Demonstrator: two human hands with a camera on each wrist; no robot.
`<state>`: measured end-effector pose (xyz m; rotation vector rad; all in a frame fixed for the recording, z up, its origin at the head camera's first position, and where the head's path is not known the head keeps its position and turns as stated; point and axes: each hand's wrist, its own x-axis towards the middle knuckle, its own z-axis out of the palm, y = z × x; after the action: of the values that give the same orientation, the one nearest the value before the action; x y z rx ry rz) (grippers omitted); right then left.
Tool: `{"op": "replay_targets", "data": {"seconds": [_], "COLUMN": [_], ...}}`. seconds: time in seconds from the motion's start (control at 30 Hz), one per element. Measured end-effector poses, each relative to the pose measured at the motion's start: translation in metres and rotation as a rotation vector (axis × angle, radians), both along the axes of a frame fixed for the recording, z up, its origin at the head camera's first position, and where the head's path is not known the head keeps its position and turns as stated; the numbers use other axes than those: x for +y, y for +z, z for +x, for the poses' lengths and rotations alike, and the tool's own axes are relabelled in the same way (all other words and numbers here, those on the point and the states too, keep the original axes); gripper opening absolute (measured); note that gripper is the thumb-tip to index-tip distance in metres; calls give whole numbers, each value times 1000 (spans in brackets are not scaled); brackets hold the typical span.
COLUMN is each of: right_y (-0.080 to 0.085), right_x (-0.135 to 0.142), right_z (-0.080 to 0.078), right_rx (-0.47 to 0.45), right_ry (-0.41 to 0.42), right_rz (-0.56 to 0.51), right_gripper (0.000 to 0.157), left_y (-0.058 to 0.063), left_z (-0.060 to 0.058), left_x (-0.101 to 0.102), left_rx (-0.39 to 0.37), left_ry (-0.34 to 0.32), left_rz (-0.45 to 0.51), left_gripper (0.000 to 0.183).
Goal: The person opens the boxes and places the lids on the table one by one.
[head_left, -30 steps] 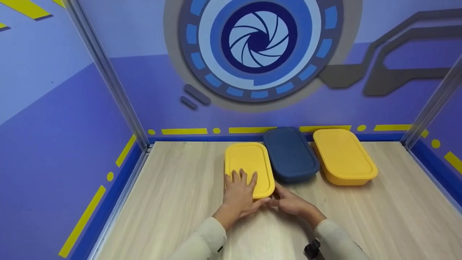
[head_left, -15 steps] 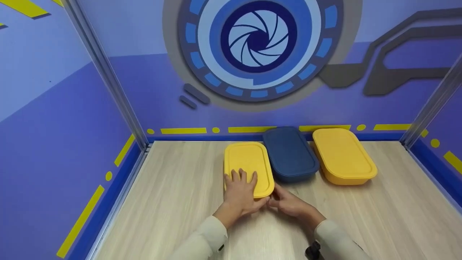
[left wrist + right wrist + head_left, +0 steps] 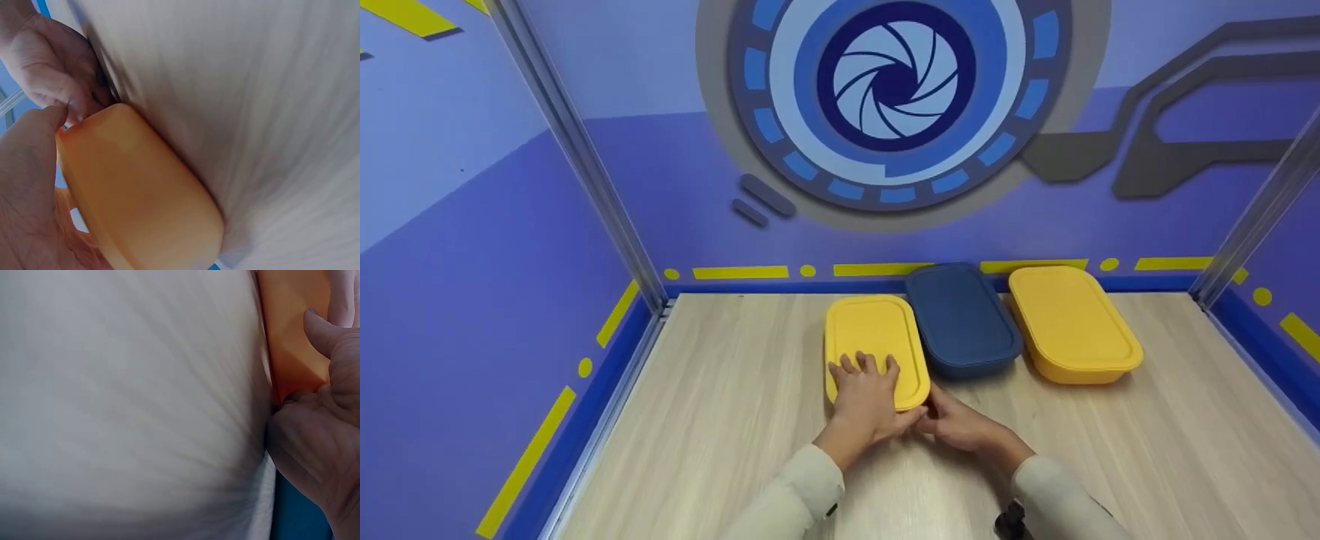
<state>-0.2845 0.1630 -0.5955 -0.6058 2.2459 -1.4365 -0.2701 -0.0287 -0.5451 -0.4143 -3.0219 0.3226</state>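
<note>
In the head view, a yellow lidded food container point(image 3: 874, 326) sits on the table, the leftmost of three. My left hand point(image 3: 868, 401) rests on the near part of its lid with the fingers spread and slightly bent, its thumb at the near edge. At the near right corner, my right hand point(image 3: 964, 427) holds the container's side. The left wrist view shows the container's orange-looking wall point(image 3: 140, 185), with both thumbs close together at its corner. Some right fingers are curled at that corner in the right wrist view point(image 3: 315, 416); others are hidden.
Right beside it stands a dark blue lidded container point(image 3: 964, 322). Farther right is a second yellow container point(image 3: 1072, 322). All stand on a wood-grain table point(image 3: 720, 405), enclosed by a printed back wall point(image 3: 660, 195) and side panels.
My left hand has shifted slightly to the right on the lid, and its fingers are more bent. The right hand and the containers stay nearly where they were.
</note>
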Motion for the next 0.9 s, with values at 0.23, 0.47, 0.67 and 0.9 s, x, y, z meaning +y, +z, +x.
{"op": "replay_targets", "data": {"seconds": [0.23, 0.47, 0.67, 0.9], "right_y": [2, 0, 1, 1], "right_x": [1, 0, -1, 2], "right_z": [0, 5, 7, 7], "right_rx": [-17, 59, 81, 74], "right_ry": [2, 22, 9, -9], "right_rz": [6, 29, 26, 49], "right_gripper": [107, 96, 89, 87], "left_y": [4, -2, -4, -4], "left_z": [-2, 0, 1, 0], "left_x": [3, 4, 2, 5], "left_rx": [-19, -2, 13, 4], "left_ry": [10, 23, 20, 25], "left_rz": [-58, -1, 34, 58], "left_gripper": [111, 104, 102, 101]}}
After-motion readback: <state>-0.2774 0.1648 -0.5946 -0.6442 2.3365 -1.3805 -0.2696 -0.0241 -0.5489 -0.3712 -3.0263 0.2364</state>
